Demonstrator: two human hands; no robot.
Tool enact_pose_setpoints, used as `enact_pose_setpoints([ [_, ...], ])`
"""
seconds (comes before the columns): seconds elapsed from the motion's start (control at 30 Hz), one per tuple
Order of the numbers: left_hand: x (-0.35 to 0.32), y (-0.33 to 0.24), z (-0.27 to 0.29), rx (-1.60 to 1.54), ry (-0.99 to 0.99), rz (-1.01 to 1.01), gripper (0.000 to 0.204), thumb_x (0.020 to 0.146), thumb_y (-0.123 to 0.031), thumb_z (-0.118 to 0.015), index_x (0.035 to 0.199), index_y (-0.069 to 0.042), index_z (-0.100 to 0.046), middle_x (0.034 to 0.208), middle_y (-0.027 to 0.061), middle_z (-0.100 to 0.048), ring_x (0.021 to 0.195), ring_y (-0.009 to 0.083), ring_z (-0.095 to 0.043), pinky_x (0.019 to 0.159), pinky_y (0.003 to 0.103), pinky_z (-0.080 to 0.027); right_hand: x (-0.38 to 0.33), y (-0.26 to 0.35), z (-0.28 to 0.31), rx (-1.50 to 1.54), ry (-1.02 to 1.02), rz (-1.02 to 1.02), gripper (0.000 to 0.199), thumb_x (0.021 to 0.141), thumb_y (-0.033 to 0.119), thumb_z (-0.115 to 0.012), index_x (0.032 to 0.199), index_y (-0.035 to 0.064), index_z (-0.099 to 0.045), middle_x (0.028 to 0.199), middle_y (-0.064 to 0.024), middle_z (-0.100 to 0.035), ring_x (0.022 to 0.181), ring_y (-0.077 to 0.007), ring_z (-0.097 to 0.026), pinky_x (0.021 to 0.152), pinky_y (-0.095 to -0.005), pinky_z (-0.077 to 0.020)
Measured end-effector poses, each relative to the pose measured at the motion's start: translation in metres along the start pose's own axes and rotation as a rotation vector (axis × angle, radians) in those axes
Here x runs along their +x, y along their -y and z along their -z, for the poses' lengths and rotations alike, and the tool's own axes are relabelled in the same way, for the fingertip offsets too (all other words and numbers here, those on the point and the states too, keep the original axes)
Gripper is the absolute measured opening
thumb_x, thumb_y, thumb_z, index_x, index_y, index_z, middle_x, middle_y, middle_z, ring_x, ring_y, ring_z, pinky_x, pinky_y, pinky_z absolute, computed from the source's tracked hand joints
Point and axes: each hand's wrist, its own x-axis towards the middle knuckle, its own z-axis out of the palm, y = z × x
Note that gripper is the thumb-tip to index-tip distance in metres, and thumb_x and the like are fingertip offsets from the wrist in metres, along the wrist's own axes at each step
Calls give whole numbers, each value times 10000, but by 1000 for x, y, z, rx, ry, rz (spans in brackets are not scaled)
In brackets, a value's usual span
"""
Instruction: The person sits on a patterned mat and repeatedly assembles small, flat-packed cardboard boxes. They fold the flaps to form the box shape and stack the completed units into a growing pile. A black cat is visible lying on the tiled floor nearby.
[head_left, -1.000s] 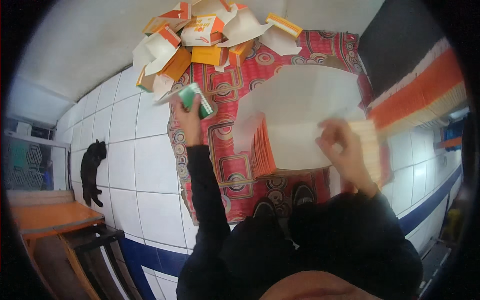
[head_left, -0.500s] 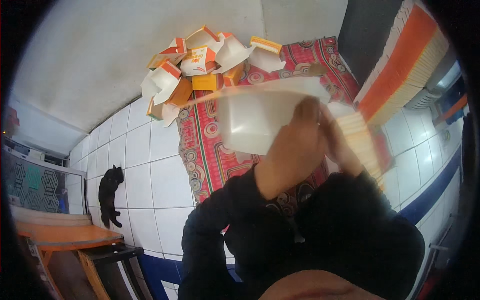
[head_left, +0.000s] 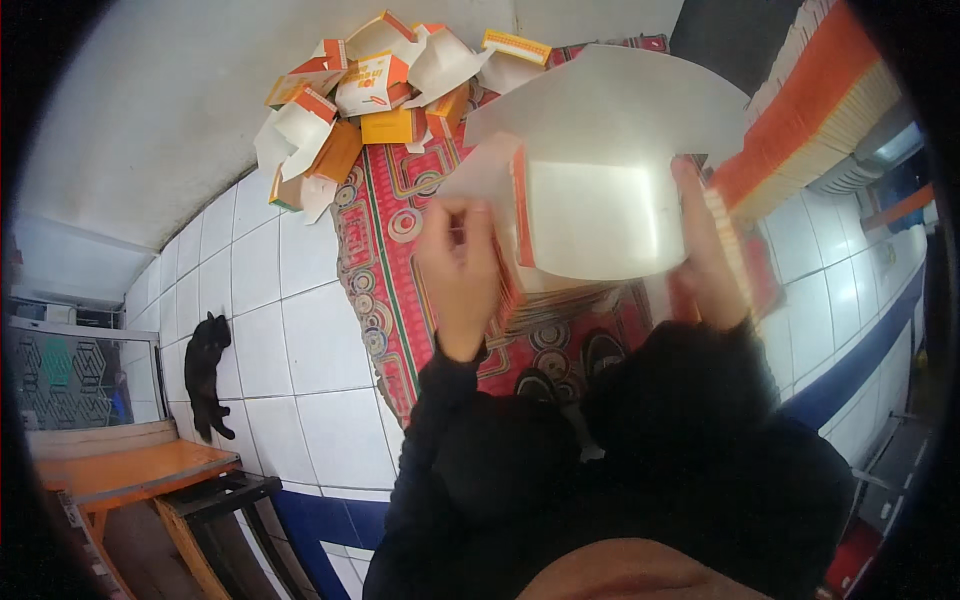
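A partly folded paper food box (head_left: 595, 215), white inside with an orange strip on its left edge, lies in front of me with a large rounded flap raised on its far side. My right hand (head_left: 708, 245) grips its right wall, fingers partly hidden by the cardboard. At the left side flap is my left hand (head_left: 460, 265), blurred, with curled fingers; whether they pinch the flap I cannot tell. Under the box shows a stack of layered cardboard (head_left: 560, 305). More stacked pale cardboard (head_left: 738, 255) stands just right of my right hand.
Several folded orange-and-white boxes (head_left: 375, 85) are heaped against the wall on a red patterned mat (head_left: 400, 270). A tall stack of flat boxes (head_left: 810, 120) rises at the far right. A black cat (head_left: 206, 370) lies on white tiles near an orange table (head_left: 130, 470).
My left hand has moved from the box's right side to its left. The rounded flap and box interior now face up more openly. The view has shifted slightly.
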Motion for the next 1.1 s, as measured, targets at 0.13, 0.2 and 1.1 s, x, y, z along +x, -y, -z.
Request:
enact_pose_setpoints([
  [0.13,-16,3,-20,-67,-142,142,130,998,-70,-507,1075,19,-563,1036,102,-610,943,164,-598,850,309,-486,-2,8,-5,-262,-29,-20,342,1056,403,-467,1187,96,-542,1085,-27,-566,1066,-119,-541,917,-291,-444],
  [0.2,-21,4,-21,-120,-144,180,149,1003,-78,-507,1107,17,-556,1066,106,-608,969,170,-595,889,320,-480,-5,10,-10,-444,15,24,329,1051,394,-488,1155,90,-559,1076,-28,-574,1041,-114,-543,893,-279,-443],
  [1.1,-31,6,-18,-157,-43,147,363,985,-232,-551,1245,14,-487,1155,125,-556,1079,211,-541,963,355,-430,22,1,17,-983,265,155,363,1014,297,-526,1112,-33,-641,964,-141,-659,895,-197,-626,798,-335,-488],
])
